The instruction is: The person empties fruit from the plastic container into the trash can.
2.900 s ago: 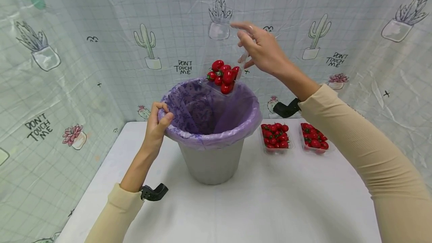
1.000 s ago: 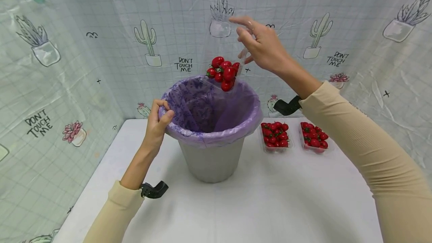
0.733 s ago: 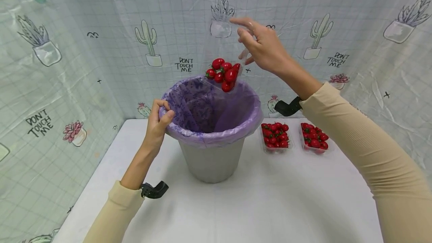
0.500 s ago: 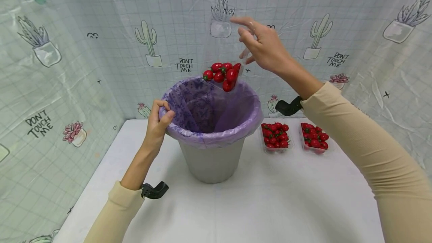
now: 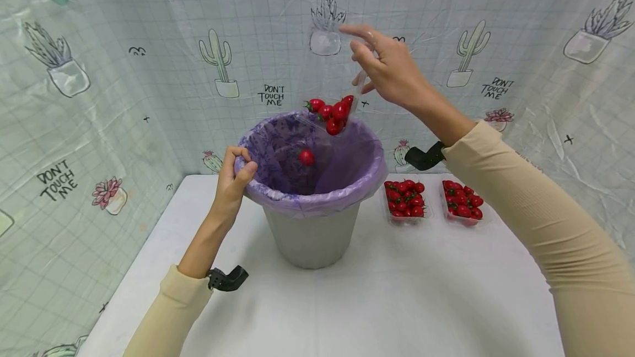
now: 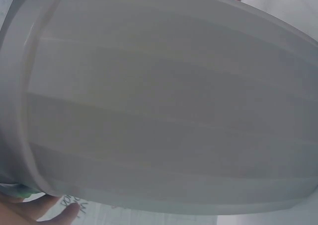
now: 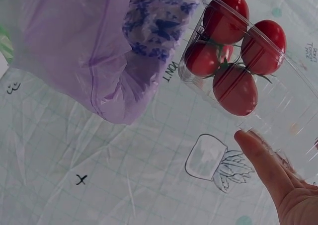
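Note:
In the head view my left hand [image 5: 230, 180] grips the bin's rim with the thumb over the edge. The grey trash bin [image 5: 312, 241] is lined with a purple bag [image 5: 342, 194] folded over its rim. My right hand [image 5: 389, 68] holds a clear plastic punnet [image 5: 358, 86] tilted steeply above the bin's far right side. Several cherry tomatoes [image 5: 340, 110] lie at its lower end. One loose tomato [image 5: 306, 157] shows inside the bin's mouth. In the left wrist view the bin's wall [image 6: 164, 101] fills most of the frame, with fingertips [image 6: 69, 215] at the bottom left.
Two more punnets of tomatoes, a nearer one [image 5: 405, 201] and a farther one [image 5: 462, 201], stand on the white table [image 5: 397, 302] right of the bin. A printed plastic curtain [image 5: 168, 70] hangs behind and at both sides.
Tomatoes in the tilted punnet have slid toward its open lower side, and one has dropped out into the bin. Both hands stay nearly where they were.

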Demonstrator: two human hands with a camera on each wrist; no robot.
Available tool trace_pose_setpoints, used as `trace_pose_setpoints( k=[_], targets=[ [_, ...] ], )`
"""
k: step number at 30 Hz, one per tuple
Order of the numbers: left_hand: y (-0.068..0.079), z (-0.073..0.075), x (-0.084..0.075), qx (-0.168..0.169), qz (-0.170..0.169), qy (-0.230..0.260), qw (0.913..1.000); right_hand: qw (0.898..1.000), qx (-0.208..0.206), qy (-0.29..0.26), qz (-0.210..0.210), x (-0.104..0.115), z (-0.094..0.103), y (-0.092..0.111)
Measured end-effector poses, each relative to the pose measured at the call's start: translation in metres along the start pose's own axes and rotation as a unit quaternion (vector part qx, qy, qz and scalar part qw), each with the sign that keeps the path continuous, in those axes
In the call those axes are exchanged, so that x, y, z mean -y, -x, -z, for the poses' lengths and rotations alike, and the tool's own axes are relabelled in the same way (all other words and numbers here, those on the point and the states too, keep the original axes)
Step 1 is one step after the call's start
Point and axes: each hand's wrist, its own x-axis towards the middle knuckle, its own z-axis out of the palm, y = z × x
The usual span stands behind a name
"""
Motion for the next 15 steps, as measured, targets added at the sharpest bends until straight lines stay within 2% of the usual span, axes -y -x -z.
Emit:
trace_pose_setpoints(
  k=[15],
  targets=[
    [-0.0004,0.0006,0.0018,-0.001,-0.002,0.002,1.0,1.0,-0.005,0.001,0.01,0.0009,0.0005,-0.0003]
  ],
)
